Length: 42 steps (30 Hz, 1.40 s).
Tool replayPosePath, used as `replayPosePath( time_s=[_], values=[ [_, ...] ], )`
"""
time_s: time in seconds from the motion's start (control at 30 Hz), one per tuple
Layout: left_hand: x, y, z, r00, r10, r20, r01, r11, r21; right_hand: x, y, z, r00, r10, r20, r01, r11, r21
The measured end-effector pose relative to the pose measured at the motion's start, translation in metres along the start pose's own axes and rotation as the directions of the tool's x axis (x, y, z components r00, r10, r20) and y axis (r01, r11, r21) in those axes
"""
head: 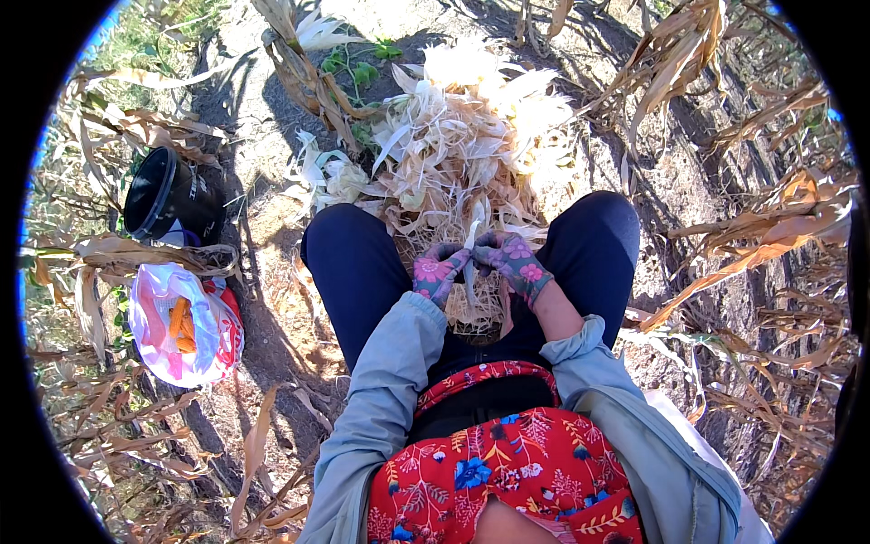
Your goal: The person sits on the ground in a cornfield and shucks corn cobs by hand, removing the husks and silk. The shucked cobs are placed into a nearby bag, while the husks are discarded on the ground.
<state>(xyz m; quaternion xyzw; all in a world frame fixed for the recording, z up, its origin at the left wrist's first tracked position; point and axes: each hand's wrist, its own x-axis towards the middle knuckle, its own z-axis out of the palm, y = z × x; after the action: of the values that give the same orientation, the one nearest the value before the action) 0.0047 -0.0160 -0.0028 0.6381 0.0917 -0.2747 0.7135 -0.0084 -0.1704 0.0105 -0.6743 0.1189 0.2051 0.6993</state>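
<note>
My left hand (437,270), in a grey glove printed with pink flowers, pinches a strip of pale dry corn husk (470,282) between thumb and fingers. My right hand (513,262), gloved alike, grips the same strip from the other side, so the fingertips of both hands nearly meet. The strip runs up and down between them, above my parted knees. Beyond the hands a large heap of dry corn husks (462,143) lies on the ground, its far part bleached by sunlight. Loose shredded husk also lies under and below my hands.
At the left a black plastic bucket (178,194) lies tipped, its mouth to the left. Nearer stands a white and red plastic bag (221,326) with orange-yellow corn cobs (181,325) inside. Dry corn stalks (775,231) line the right side, and more lean in at upper left.
</note>
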Motion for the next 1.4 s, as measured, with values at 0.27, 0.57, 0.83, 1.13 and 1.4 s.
replayPosePath(
  time_s=[0.27, 0.57, 0.83, 1.13, 1.4],
  values=[
    [-0.002, 0.002, 0.001, 1.000, 0.019, -0.003, -0.019, 1.000, -0.004, 0.000, 0.003, 0.001, 1.000, -0.014, -0.018, 0.014, 0.999, 0.033],
    [0.004, -0.011, 0.000, 0.991, 0.070, -0.114, -0.057, 0.992, 0.115, 0.004, 0.007, 0.006, 0.999, -0.028, -0.028, 0.027, 0.998, -0.054],
    [0.007, -0.013, -0.004, 0.969, -0.018, -0.247, 0.028, 0.999, 0.038, -0.007, -0.005, -0.003, 0.994, -0.105, -0.024, 0.102, 0.844, 0.526],
    [0.010, -0.016, -0.004, 0.948, -0.085, -0.306, 0.080, 0.996, -0.028, -0.022, -0.041, -0.035, 0.923, -0.355, -0.146, 0.310, 0.466, 0.829],
    [0.010, -0.016, -0.007, 0.953, -0.003, -0.304, 0.009, 1.000, 0.018, -0.026, -0.049, -0.062, 0.877, -0.366, -0.311, 0.429, 0.306, 0.850]
  ],
)
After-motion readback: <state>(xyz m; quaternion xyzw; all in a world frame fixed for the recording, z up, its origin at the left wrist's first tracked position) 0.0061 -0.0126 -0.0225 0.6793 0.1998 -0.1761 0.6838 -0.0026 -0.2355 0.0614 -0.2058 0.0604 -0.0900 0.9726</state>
